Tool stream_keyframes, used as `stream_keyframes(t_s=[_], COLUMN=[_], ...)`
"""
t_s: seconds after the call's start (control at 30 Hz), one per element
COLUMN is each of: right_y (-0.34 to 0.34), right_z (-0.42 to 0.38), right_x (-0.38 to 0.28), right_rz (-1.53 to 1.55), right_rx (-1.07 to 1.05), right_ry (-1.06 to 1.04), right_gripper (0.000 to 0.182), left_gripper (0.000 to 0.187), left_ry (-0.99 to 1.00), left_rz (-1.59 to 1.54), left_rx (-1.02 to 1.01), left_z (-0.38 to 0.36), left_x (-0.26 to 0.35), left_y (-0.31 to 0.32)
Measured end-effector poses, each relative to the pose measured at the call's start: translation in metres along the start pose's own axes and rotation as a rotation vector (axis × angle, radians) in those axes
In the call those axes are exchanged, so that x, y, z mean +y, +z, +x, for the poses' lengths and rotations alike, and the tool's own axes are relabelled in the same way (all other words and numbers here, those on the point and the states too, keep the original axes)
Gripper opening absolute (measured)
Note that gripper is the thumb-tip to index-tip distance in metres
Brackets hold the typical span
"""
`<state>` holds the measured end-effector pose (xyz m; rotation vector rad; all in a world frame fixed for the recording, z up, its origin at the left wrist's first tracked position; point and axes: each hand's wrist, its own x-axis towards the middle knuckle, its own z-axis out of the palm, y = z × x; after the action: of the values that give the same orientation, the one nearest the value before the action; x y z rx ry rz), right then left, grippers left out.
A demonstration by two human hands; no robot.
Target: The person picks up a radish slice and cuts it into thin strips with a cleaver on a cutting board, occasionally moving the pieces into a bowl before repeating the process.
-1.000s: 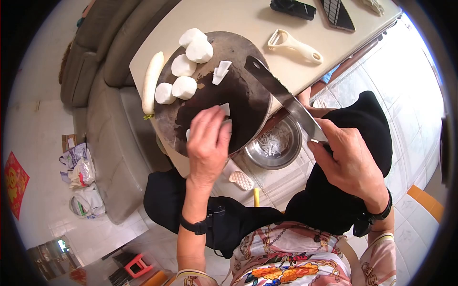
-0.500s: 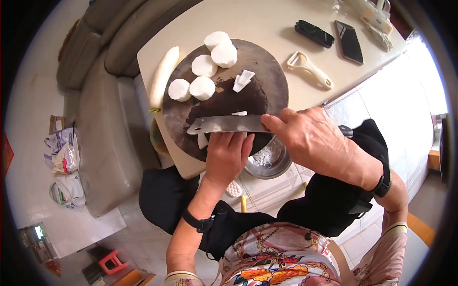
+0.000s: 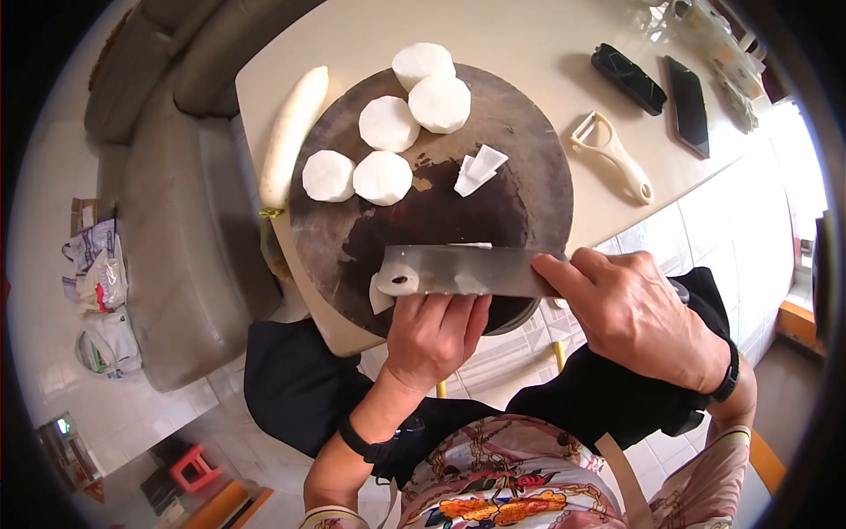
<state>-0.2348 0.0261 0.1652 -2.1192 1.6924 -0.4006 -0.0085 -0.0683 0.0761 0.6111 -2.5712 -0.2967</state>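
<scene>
My right hand [image 3: 630,304] grips a cleaver [image 3: 476,271] by its dark handle, with a finger against the broad blade. The blade lies across the near part of a round, dark chopping board [image 3: 529,181]. Just below it, my left hand [image 3: 434,339] bends its fingers over white radish [image 3: 381,295], mostly covered by blade and fingers. The fingertips are hidden. A thin white strip shows along the blade's far side. Farther up the board sit several thick peeled radish rounds [image 3: 384,178] and a few flat offcuts [image 3: 480,169].
A whole white radish [image 3: 295,132] lies left of the board on the pale table [image 3: 529,26]. To the right are a peeler [image 3: 614,159], a black case [image 3: 628,79] and a phone [image 3: 686,106]. A grey sofa [image 3: 189,264] stands at the left.
The view has shifted closer, so the board looks larger. The cleaver and both hands appear lower, and the blade's face is turned more toward me. The metal bowl below is now mostly hidden.
</scene>
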Motion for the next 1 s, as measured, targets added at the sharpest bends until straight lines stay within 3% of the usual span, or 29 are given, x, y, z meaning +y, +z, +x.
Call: stream_keyframes(t_s=[0.13, 0.4, 0.53, 0.67, 0.9, 1.0], right_y=[-0.002, 0.010, 0.006, 0.012, 0.013, 0.015], right_z=[0.002, 0.033, 0.032, 0.015, 0.010, 0.023], right_x=[0.001, -0.017, -0.018, -0.017, -0.025, -0.030], right_rz=[-0.004, -0.172, -0.101, -0.035, -0.053, -0.178], right_rx=[-0.039, -0.114, -0.064, 0.021, -0.025, -0.025], right_ry=[0.005, -0.028, 0.057, 0.007, 0.089, -0.004], right_gripper=[0.048, 0.049, 0.048, 0.047, 0.052, 0.049], left_gripper=[0.028, 0.023, 0.023, 0.025, 0.029, 0.029], left_ry=[0.010, -0.008, 0.001, 0.004, 0.016, 0.012], left_rz=[-0.046, -0.023, -0.040, -0.053, -0.041, -0.019], left_rx=[-0.024, -0.010, 0.015, 0.020, 0.006, 0.018], left_z=[0.000, 0.000, 0.005, -0.001, -0.002, -0.004], left_x=[0.001, 0.002, 0.000, 0.000, 0.000, 0.001], left_y=[-0.005, -0.003, -0.004, -0.001, -0.001, -0.001])
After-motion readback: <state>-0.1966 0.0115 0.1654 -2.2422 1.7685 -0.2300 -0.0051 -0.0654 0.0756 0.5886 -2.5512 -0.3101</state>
